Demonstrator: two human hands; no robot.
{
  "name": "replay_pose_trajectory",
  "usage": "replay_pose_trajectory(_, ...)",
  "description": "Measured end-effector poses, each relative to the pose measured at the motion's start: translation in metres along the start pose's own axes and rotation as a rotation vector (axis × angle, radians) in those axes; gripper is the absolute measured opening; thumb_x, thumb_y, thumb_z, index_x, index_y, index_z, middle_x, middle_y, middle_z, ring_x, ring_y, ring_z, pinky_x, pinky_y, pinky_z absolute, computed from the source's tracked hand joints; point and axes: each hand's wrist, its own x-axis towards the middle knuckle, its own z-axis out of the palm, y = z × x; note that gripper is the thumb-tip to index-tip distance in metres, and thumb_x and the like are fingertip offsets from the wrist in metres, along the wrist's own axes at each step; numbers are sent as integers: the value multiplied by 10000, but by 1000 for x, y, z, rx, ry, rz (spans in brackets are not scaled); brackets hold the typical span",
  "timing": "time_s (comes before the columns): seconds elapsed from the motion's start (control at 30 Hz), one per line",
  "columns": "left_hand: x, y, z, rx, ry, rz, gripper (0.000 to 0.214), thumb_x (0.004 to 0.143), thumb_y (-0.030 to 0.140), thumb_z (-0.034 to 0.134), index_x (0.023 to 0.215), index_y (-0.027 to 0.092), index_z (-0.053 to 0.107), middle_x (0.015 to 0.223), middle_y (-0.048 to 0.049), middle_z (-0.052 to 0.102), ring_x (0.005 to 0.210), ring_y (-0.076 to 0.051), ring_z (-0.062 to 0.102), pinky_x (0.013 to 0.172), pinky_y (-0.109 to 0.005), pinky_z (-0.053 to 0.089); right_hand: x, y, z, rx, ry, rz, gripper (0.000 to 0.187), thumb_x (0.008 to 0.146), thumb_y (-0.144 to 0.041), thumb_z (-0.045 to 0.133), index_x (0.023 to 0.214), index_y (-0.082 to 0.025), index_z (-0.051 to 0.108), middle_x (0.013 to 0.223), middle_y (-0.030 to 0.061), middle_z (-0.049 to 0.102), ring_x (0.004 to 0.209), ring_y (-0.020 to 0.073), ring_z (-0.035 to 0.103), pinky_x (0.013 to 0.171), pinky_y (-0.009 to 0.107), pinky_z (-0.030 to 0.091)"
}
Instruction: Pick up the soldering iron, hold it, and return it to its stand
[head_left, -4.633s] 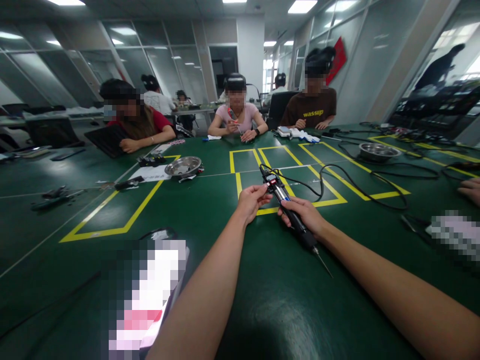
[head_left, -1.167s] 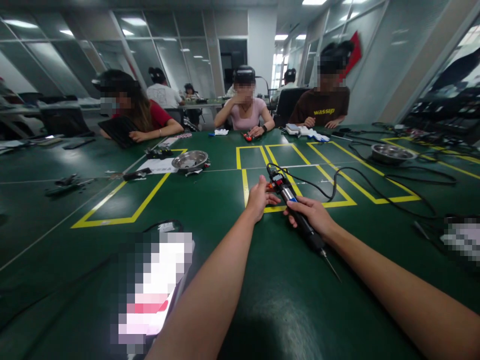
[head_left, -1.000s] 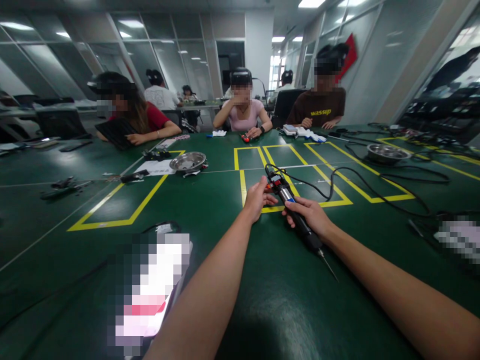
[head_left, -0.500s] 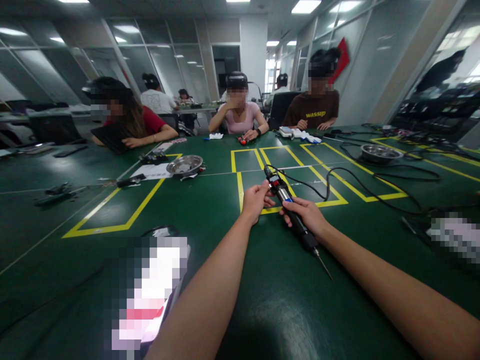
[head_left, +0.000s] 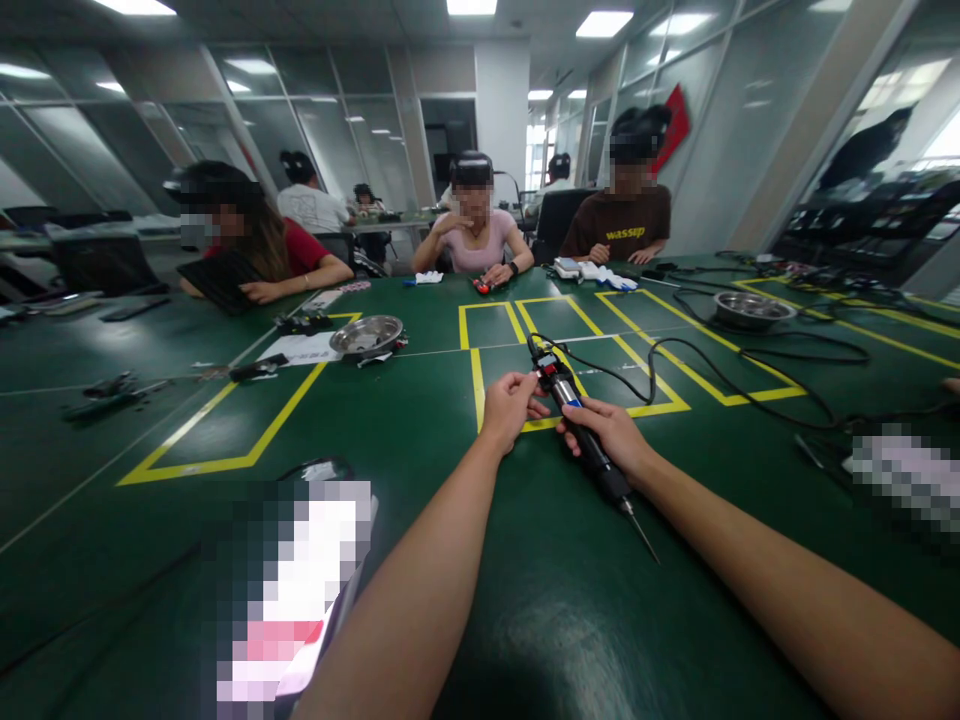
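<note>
A black electric screwdriver (head_left: 577,430) lies slanted across the green table (head_left: 525,600), its thin bit pointing toward me and its black cable (head_left: 720,380) trailing off to the right. My right hand (head_left: 613,435) is wrapped round the middle of its body. My left hand (head_left: 510,405) is curled beside the tool's upper end, fingertips pinching at the red-and-black part there. Both hands sit over the yellow tape line (head_left: 525,425) of a marked rectangle.
Metal bowls stand at the left (head_left: 367,335) and far right (head_left: 752,308). Three people sit across the table. Small tools lie at far left (head_left: 112,388). A blurred-out object (head_left: 289,590) is near my left elbow, another at the right edge (head_left: 900,475).
My hands and the screwdriver have held nearly the same pose. The view has shifted slightly. The person in pink has put a red tool down on the table.
</note>
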Motion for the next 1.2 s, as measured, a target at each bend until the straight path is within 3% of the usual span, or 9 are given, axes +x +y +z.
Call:
replay_pose_trajectory(0.17, 2, -1, -1, -3, -21, 4, 281, 860, 403, 625, 826, 134, 554, 777, -78, 698, 489, -122, 640, 457, -220, 496, 1, 2, -2, 8, 3, -7, 309, 771, -370, 746, 960, -143, 654, 792, 78, 697, 535, 118, 595, 474, 228, 512)
replay_pose_trajectory(0.37, 6, -2, -4, -123, -10, -111, 283, 863, 394, 624, 867, 118, 562, 776, -86, 690, 513, -129, 655, 459, -211, 487, -1, -4, 0, 20, -24, 4, 323, 759, -380, 749, 947, -136, 651, 775, 72, 697, 516, 111, 585, 467, 219, 501)
replay_pose_trajectory(0.63, 9, -4, -8, -206, -28, -161, 249, 838, 322, 666, 886, 98, 567, 792, -106, 699, 563, -149, 679, 501, -225, 512, -1, -2, -2, 25, -14, 9, 348, 756, -396, 747, 967, -137, 647, 783, 73, 699, 516, 113, 582, 456, 218, 486)
replay_pose_trajectory(1.2, 8, -4, -11, -232, -87, -142, 282, 809, 338, 722, 860, 98, 583, 792, -86, 693, 584, -136, 684, 523, -214, 531, -4, -8, -1, -56, -66, 39, 319, 778, -426, 716, 851, -128, 629, 625, 35, 655, 449, 112, 558, 436, 220, 427)
